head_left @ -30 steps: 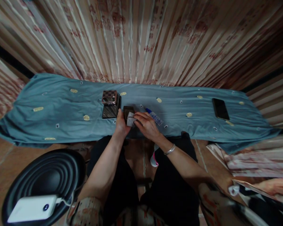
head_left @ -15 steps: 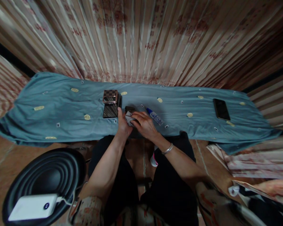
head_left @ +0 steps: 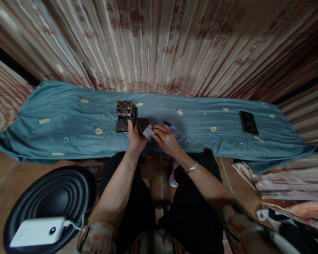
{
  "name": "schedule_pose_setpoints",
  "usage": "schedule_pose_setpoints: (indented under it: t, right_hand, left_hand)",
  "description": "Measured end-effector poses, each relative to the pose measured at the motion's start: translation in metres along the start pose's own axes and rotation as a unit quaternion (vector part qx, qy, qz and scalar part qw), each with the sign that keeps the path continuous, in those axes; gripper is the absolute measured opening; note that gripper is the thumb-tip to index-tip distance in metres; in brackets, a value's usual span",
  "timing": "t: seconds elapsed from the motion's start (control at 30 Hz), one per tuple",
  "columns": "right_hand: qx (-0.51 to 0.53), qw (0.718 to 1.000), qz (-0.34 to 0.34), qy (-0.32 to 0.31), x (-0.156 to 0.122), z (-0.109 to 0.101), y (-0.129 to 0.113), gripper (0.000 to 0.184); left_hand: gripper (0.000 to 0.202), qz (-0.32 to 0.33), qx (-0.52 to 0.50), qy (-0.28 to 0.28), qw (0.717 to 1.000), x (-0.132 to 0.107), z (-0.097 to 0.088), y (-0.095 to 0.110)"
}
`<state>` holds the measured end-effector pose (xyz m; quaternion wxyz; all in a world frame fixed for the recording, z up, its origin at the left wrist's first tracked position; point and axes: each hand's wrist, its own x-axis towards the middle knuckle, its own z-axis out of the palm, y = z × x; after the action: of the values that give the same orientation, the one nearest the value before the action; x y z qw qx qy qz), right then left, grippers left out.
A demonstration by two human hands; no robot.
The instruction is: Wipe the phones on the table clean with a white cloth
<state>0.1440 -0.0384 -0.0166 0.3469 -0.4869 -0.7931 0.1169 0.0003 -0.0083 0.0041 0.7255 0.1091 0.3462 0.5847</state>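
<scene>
My left hand (head_left: pixel 136 138) is closed around a dark brown, flat rectangular object (head_left: pixel 142 125), its thumb along the left side; what kind of object it is, I cannot make out. My right hand (head_left: pixel 167 139) pinches a crumpled whitish tissue (head_left: pixel 148 132), which touches the right side of the dark object. Just beyond my left thumb lies a shiny dark flat case (head_left: pixel 124 125), with a brown checkered box (head_left: pixel 124 108) at its far end. A clear tube with a blue cap (head_left: pixel 176 132) rests on the cloth beside my right hand, partly behind it.
A teal patterned cloth (head_left: pixel 201 141) covers the long table. Toward its right end lies a black phone (head_left: pixel 248 122). A white power bank (head_left: pixel 37 231) with a cable sits on a black round ringed seat (head_left: pixel 76 180) at lower left. Pleated curtains (head_left: pixel 159 46) hang behind the table.
My right hand has drawn slightly right with the tissue. The left hand has shifted a little left, and more of the dark object now shows between the hands.
</scene>
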Motion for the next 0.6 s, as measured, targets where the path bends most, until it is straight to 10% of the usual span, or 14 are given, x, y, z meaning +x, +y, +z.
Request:
schedule_pose_setpoints:
  t: [0.6]
  right_hand:
    - [0.007,1.000,-0.017,-0.015,0.007,0.010,-0.017,0.029]
  left_hand:
    - [0.050,0.006,-0.023,0.033,0.999,0.004,-0.001,-0.011]
